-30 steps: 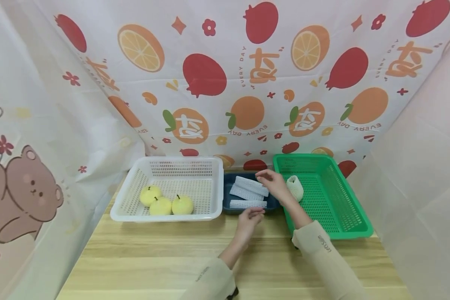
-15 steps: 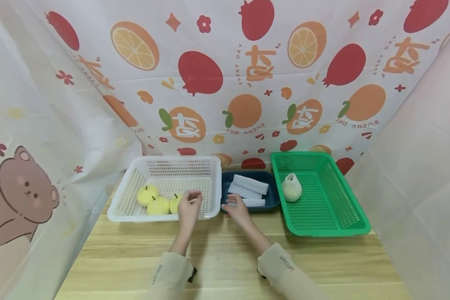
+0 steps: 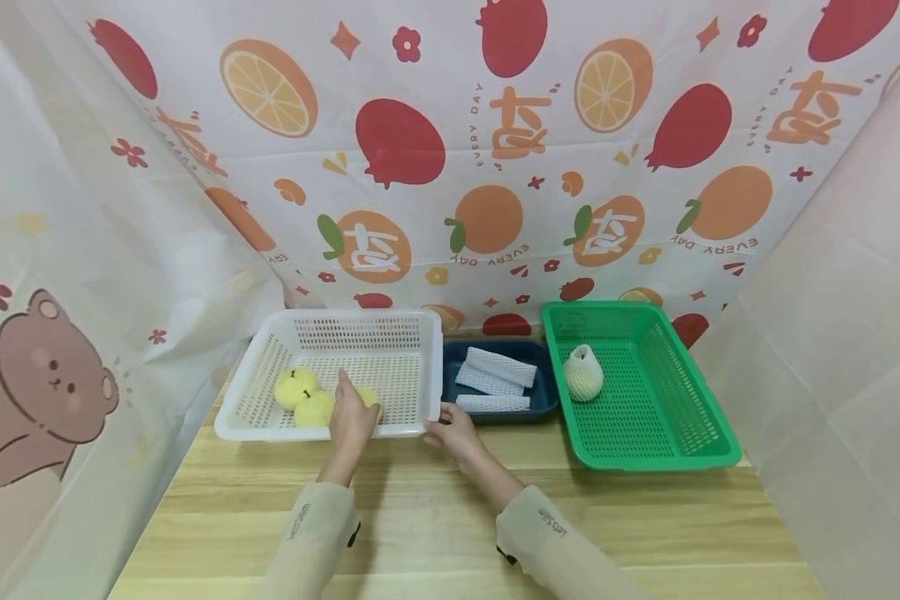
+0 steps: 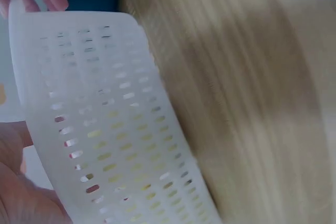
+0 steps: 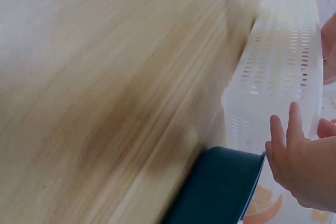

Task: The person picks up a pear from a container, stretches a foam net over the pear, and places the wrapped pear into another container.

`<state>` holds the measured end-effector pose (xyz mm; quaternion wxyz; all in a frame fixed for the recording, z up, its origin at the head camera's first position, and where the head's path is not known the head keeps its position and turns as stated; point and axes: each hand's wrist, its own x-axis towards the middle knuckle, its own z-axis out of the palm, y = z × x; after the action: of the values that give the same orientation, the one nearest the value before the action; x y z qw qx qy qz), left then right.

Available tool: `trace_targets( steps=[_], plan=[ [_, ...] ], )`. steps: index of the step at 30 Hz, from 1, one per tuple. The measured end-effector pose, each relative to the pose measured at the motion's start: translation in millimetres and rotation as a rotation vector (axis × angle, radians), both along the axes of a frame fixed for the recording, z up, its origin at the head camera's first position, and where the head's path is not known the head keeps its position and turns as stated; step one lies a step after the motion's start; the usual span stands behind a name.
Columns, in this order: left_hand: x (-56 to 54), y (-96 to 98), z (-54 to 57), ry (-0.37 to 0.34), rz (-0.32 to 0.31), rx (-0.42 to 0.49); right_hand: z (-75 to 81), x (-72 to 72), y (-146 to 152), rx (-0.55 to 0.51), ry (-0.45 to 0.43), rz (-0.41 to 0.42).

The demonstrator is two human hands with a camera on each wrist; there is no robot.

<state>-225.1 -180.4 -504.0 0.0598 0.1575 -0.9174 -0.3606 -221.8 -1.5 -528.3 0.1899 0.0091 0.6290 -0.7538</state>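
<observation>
In the head view, my left hand point(image 3: 352, 425) reaches over the front rim of the white basket point(image 3: 412, 321), its fingers extended beside the rightmost yellow pear point(image 3: 367, 397). It partly covers that pear, and whether it touches it I cannot tell. Two more yellow pears point(image 3: 295, 387) sit to its left. My right hand point(image 3: 456, 435) holds the basket's front right corner, fingers on both sides of the rim in the left wrist view. To the right, a dark blue tray point(image 3: 543, 392) bears several white foam net sleeves point(image 3: 501, 367).
A green basket point(image 3: 648, 392) stands at the right, with a pear in a white foam net point(image 3: 583, 375) near its left wall. Everything rests on a wooden table point(image 3: 420, 517). A fruit-printed sheet point(image 3: 450, 125) hangs behind.
Both hands have moved left from the blue tray, the left one to the pears and the right one to the white basket's corner. The netted pear stays in the green basket.
</observation>
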Motion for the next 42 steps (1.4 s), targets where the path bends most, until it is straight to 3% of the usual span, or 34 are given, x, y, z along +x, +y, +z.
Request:
trace_targets(
  steps=[6, 10, 17, 21, 25, 31, 42],
  plan=[
    [-10.5, -7.1, 4.5, -0.185, 0.014, -0.125, 5.1, 1.5, -1.6, -0.029, -0.013, 0.009],
    [-17.3, -15.8, 5.8, -0.250, -0.018, -0.126, 6.9, 0.6, -2.4, -0.037, -0.011, 0.011],
    [-31.0, -32.6, 6.8, -0.271, -0.198, -0.027, 7.7, -3.5, -3.2, -0.049, 0.007, 0.002],
    [-36.6, -39.3, 1.7, -0.314, -0.280, 0.054, 5.6, -2.7, -4.1, -0.065, 0.014, -0.012],
    [-36.6, -40.9, -6.2, -0.370, -0.297, 0.112, 0.4, 0.5, -4.5, -0.075, 0.007, -0.026],
    [-34.6, -37.7, -14.3, -0.383, -0.315, 0.167, -2.1, 6.6, -2.9, -0.079, 0.001, -0.046],
    [-33.5, -34.1, -10.7, -0.406, -0.316, 0.206, 1.5, 5.8, -1.1, -0.058, -0.005, -0.021]
  ],
)
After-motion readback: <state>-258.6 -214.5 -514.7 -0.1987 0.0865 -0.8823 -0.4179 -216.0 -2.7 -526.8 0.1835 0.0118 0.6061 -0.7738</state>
